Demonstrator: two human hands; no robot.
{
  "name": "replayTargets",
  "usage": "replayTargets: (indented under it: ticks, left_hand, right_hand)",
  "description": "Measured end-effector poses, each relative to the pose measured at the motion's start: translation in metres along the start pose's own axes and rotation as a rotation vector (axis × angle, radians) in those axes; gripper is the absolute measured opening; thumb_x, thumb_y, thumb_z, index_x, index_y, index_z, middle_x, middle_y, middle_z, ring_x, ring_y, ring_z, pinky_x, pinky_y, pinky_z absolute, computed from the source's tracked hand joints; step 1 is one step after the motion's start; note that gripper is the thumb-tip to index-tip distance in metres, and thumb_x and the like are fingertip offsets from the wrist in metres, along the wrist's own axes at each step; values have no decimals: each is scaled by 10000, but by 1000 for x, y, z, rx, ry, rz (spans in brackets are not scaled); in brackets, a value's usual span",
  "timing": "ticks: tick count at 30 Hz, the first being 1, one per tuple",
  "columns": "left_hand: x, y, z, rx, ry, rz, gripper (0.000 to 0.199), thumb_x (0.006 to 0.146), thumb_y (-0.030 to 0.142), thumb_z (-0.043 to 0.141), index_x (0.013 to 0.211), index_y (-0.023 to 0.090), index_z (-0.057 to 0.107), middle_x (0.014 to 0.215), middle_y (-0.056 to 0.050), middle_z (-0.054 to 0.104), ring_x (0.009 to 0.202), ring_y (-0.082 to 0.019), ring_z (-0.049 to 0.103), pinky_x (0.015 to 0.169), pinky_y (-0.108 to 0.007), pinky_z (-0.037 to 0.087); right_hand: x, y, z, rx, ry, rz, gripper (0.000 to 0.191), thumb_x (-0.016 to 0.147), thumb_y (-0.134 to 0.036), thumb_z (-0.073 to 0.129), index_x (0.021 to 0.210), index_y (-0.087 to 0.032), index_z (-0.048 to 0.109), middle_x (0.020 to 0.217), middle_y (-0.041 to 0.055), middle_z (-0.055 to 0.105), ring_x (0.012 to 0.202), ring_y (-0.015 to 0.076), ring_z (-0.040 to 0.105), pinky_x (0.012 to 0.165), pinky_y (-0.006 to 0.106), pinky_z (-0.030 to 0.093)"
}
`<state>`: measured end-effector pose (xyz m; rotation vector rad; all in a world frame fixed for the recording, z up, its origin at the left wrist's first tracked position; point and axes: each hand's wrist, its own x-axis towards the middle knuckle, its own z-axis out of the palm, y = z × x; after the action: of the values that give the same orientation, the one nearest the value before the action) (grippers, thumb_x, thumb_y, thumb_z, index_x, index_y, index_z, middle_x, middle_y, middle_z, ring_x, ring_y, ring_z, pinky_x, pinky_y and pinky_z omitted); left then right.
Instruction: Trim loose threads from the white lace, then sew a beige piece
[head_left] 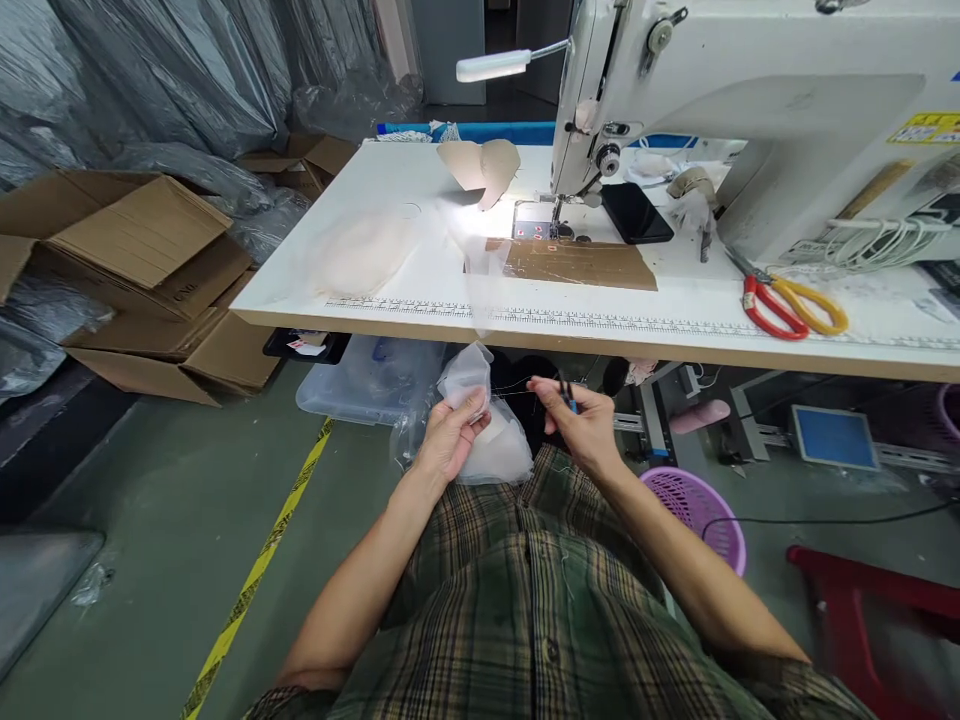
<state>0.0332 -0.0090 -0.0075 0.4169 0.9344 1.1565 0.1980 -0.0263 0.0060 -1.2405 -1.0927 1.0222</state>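
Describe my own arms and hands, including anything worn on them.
Your left hand and right hand are ungloved, with no ring, watch or bracelet visible. Both forearms are uncovered. The sleeves, ending near the elbows, match your shirt: dark green plaid with tan and black lines.

Bright lamp glare on white tabletop, dimmer floor, wide-angle edge stretching

Sheer white fabric (466, 376) at my fingers, matt brown cardboard boxes (142, 235), glossy black phone (636, 212), smooth white tabletop (427, 260), crinkled shiny plastic sheeting (187, 70)
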Motion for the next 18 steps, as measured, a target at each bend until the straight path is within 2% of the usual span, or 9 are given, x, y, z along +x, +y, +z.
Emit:
replayTargets:
  ticks: [1, 3, 7, 11, 14, 18]
  left_hand:
    - [1, 0, 1, -12, 17, 11, 237, 617, 191, 833, 782, 137, 671, 755, -4, 676, 630, -74, 601, 682, -221, 508]
    - [4, 0, 3, -35, 29, -2, 239, 625, 194, 829, 800, 140, 676, 789, -13, 694, 662, -84, 630, 711, -234, 518]
    - [7, -3, 5, -78, 49, -39, 187, 657, 176, 806, 786, 137, 677, 777, -17, 704, 644, -82, 637, 742, -249, 528]
    - [10, -4, 7, -108, 64, -41, 157, 668, 144, 793, 776, 127, 682, 766, -22, 707, 635, -82, 638, 746, -252, 538]
    - [14, -4, 11, -126, 65, -13, 140, 666, 114, 790, 763, 117, 688, 765, -32, 713, 651, -86, 648, 737, -240, 542]
    - [22, -1, 16, -149, 115, 83, 73, 699, 88, 760, 737, 97, 698, 756, -48, 717, 686, -83, 658, 750, -208, 533]
  right_hand:
    - [-2, 0, -3, 26, 42, 2, 352, 745, -503, 692, 886, -185, 745, 859, 69, 737, 409, 85, 474, 427, 264, 422]
    - [-6, 1, -5, 71, 46, 9, 350, 740, -500, 701, 893, -187, 739, 842, 69, 740, 407, 90, 473, 442, 275, 431]
    - [-15, -1, -2, 135, -53, 14, 348, 789, -512, 646, 899, -186, 701, 761, 54, 722, 378, 79, 442, 412, 259, 403]
    - [-26, -6, -2, 126, -142, 39, 326, 833, -494, 605, 896, -182, 679, 550, -21, 607, 333, 63, 371, 348, 216, 298]
    - [-36, -11, -4, 43, -198, 88, 309, 827, -465, 629, 830, -165, 702, 451, -43, 512, 376, 76, 406, 400, 217, 328]
    - [-52, -11, -14, -20, -321, 228, 368, 802, -510, 638, 761, -153, 717, 404, -42, 471, 386, 91, 415, 428, 230, 336]
